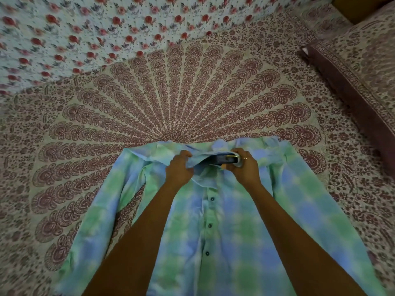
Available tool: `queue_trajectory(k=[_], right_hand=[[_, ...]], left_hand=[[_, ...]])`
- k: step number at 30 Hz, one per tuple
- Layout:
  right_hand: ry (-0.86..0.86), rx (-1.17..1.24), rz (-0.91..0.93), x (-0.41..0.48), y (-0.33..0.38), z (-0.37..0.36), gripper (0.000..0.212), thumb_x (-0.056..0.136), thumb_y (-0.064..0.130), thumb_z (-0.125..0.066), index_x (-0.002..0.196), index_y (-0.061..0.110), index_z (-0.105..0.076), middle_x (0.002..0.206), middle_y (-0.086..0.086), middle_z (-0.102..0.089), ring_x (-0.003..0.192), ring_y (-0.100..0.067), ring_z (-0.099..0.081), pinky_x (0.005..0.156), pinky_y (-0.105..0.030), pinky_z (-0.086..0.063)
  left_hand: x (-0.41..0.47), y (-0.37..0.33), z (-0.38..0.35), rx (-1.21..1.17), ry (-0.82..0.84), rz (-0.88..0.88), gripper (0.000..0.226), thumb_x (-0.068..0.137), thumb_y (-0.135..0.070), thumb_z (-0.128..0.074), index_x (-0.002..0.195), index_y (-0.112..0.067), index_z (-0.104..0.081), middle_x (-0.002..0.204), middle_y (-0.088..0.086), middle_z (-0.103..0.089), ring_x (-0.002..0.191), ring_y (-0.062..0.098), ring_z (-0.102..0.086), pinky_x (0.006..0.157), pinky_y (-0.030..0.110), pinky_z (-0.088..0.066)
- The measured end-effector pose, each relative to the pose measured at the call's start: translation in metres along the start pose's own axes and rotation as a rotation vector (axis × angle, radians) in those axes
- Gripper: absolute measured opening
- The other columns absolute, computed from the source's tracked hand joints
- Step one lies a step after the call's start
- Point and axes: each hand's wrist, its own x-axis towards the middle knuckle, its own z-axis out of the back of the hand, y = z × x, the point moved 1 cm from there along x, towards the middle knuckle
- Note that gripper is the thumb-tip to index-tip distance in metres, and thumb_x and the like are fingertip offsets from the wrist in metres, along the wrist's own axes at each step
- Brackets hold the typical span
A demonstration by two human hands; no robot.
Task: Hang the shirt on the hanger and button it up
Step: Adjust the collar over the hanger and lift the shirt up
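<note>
The blue-and-green shirt lies front up on the bed, filling the lower middle of the frame, with its collar near the centre. Both hands are at that collar. The left hand bunches the fabric in curled fingers, and the right hand, a ring on one finger, is closed round the opposite side. Between them a dark part of the hanger shows inside the neck opening. Three dark buttons run down the front. A pillow sits upper right, and rose-print cloth covers the upper left.
</note>
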Motion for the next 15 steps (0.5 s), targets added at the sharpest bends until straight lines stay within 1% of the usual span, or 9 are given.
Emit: queue_trajectory(k=[2, 3, 5, 6, 8, 10, 11, 13, 15], right_hand=[[-0.002, 0.014, -0.002, 0.004, 0.004, 0.000, 0.034, 0.071, 0.005, -0.075, 0.102, 0.001, -0.061, 0.101, -0.020, -0.063, 0.095, -0.032, -0.057, 0.070, -0.026, -0.036], [-0.003, 0.024, -0.002, 0.006, 0.006, -0.001, 0.034, 0.071, 0.006, -0.075, 0.102, 0.002, -0.061, 0.101, -0.019, -0.063, 0.095, -0.032, -0.057, 0.070, -0.027, -0.037], [-0.005, 0.039, -0.017, 0.010, 0.006, -0.004, 0.033, 0.073, 0.007, -0.074, 0.102, 0.003, -0.061, 0.101, -0.019, -0.063, 0.094, -0.032, -0.057, 0.071, -0.028, -0.040], [-0.009, 0.037, -0.025, 0.012, 0.007, -0.006, 0.032, 0.073, 0.006, -0.074, 0.102, 0.003, -0.061, 0.101, -0.019, -0.063, 0.094, -0.033, -0.058, 0.070, -0.028, -0.039], [-0.014, 0.018, -0.024, 0.015, 0.007, -0.008, 0.031, 0.074, 0.006, -0.074, 0.102, 0.003, -0.061, 0.101, -0.019, -0.064, 0.094, -0.033, -0.058, 0.068, -0.027, -0.037], [-0.012, 0.016, -0.030, 0.017, 0.008, -0.010, 0.032, 0.073, 0.007, -0.075, 0.101, 0.002, -0.061, 0.100, -0.020, -0.064, 0.093, -0.033, -0.058, 0.065, -0.025, -0.033], [-0.011, 0.017, -0.033, 0.018, 0.007, -0.011, 0.032, 0.072, 0.008, -0.075, 0.100, 0.002, -0.061, 0.100, -0.020, -0.064, 0.093, -0.033, -0.058, 0.064, -0.023, -0.031], [-0.014, 0.017, -0.036, 0.020, 0.007, -0.012, 0.033, 0.071, 0.009, -0.076, 0.100, 0.003, -0.061, 0.099, -0.020, -0.064, 0.093, -0.033, -0.058, 0.060, -0.022, -0.028], [-0.017, 0.020, -0.045, 0.021, 0.007, -0.014, 0.035, 0.070, 0.010, -0.077, 0.100, 0.003, -0.061, 0.099, -0.020, -0.064, 0.093, -0.033, -0.058, 0.058, -0.021, -0.026]], left_hand=[[-0.010, 0.009, 0.000, -0.057, -0.183, 0.137, 0.035, 0.077, -0.013, -0.067, 0.109, -0.007, -0.054, 0.100, 0.017, -0.066, 0.097, 0.031, -0.061, 0.083, 0.039, -0.048], [-0.012, 0.013, 0.000, -0.127, -0.226, 0.202, 0.031, 0.076, -0.013, -0.071, 0.104, -0.005, -0.058, 0.096, 0.017, -0.068, 0.094, 0.030, -0.063, 0.084, 0.038, -0.049], [-0.012, 0.021, -0.003, -0.300, -0.188, 0.214, 0.025, 0.075, -0.013, -0.074, 0.095, -0.003, -0.064, 0.091, 0.019, -0.070, 0.089, 0.030, -0.066, 0.085, 0.039, -0.052], [-0.012, 0.022, -0.004, -0.365, -0.137, 0.178, 0.020, 0.076, -0.012, -0.073, 0.092, -0.002, -0.066, 0.089, 0.019, -0.069, 0.086, 0.028, -0.065, 0.083, 0.037, -0.052], [-0.016, 0.020, -0.001, -0.423, -0.082, 0.077, 0.005, 0.081, -0.006, -0.066, 0.087, -0.005, -0.067, 0.080, 0.012, -0.066, 0.078, 0.019, -0.060, 0.076, 0.029, -0.045], [-0.017, 0.021, 0.004, -0.513, -0.036, 0.034, 0.010, 0.087, -0.003, -0.058, 0.090, -0.007, -0.066, 0.074, 0.001, -0.061, 0.072, 0.006, -0.056, 0.073, 0.022, -0.043], [-0.017, 0.020, 0.007, -0.587, -0.002, 0.040, 0.011, 0.090, -0.003, -0.054, 0.090, -0.007, -0.065, 0.073, -0.003, -0.060, 0.071, 0.003, -0.056, 0.074, 0.018, -0.045], [-0.015, 0.019, 0.011, -0.775, 0.047, 0.076, 0.016, 0.093, -0.004, -0.048, 0.086, -0.011, -0.061, 0.077, -0.004, -0.062, 0.076, 0.006, -0.058, 0.078, 0.019, -0.050], [-0.011, 0.020, 0.010, -0.916, 0.014, 0.112, 0.015, 0.093, -0.002, -0.047, 0.087, -0.014, -0.055, 0.083, 0.002, -0.061, 0.077, 0.014, -0.058, 0.073, 0.021, -0.054]])
